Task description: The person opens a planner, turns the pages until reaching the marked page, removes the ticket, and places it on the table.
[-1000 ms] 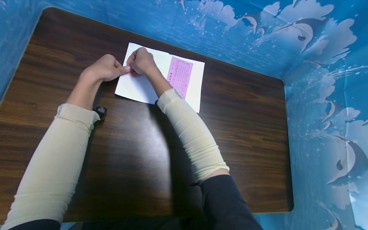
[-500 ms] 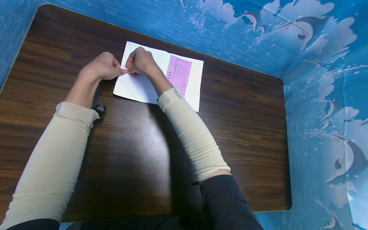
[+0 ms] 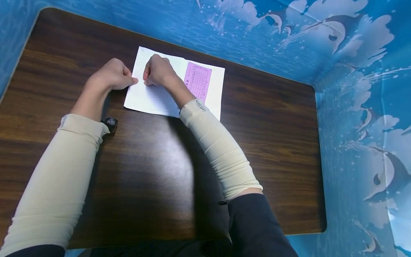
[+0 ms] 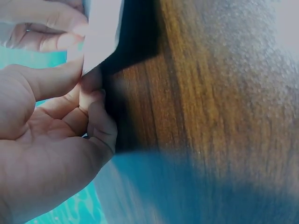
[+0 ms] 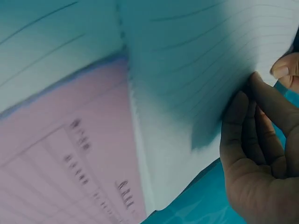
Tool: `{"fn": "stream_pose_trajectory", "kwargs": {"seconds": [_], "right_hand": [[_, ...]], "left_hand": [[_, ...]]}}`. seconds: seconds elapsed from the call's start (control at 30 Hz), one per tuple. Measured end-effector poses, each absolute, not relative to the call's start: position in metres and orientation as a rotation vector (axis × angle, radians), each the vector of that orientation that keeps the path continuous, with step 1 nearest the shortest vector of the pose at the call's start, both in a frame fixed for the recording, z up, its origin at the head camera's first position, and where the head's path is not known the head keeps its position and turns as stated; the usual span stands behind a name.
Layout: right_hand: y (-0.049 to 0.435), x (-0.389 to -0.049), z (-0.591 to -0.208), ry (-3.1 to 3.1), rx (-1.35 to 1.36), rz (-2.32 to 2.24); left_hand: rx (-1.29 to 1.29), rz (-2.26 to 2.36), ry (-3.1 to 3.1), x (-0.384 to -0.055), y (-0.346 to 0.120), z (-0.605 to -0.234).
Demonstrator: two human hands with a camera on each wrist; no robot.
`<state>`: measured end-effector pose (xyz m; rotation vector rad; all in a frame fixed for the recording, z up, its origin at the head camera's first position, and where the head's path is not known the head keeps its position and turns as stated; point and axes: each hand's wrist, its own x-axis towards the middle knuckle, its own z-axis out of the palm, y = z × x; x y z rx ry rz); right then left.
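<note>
An open notebook [image 3: 144, 98] with lined pages lies toward the back of the table, a pink printed sheet [image 3: 198, 80] on its right-hand page. My left hand [image 3: 113, 75] pinches the notebook's left edge, thumb on the page and fingers underneath. The left wrist view shows this grip on the white page edge [image 4: 103, 35]. Over the left page is my right hand [image 3: 158, 69], fingers curled and fingertips at the paper, a little right of the left thumb. In the right wrist view, the right fingers [image 5: 236, 128] come up to the lined page; I cannot tell whether they pinch anything.
The dark wood-grain table [image 3: 273, 142] extends on all sides of the notebook. A blue dolphin-print sheet [image 3: 359, 89] hangs behind and to the right. A small black device [image 3: 110, 125] sits at the left cuff, and pale sleeves cover both forearms.
The right hand's fingertips have moved right, away from the left thumb, opening a small gap over the page. The left hand keeps its hold at the notebook's edge.
</note>
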<state>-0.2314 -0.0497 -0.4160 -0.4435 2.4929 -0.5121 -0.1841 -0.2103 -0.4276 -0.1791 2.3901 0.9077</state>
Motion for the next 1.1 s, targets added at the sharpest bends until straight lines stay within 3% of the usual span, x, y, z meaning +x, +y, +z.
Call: {"fn": "stream_pose_trajectory", "kwargs": {"seconds": [0.23, 1.1], "right_hand": [[-0.028, -0.237, -0.411, 2.482, -0.449, -0.521], [0.082, -0.291, -0.391, 2.598, 0.003, -0.398]], "left_hand": [[-0.195, 0.875, 2.419, -0.18, -0.209, -0.429], [-0.198, 0.893, 2.396, -0.18, -0.208, -0.429]]}}
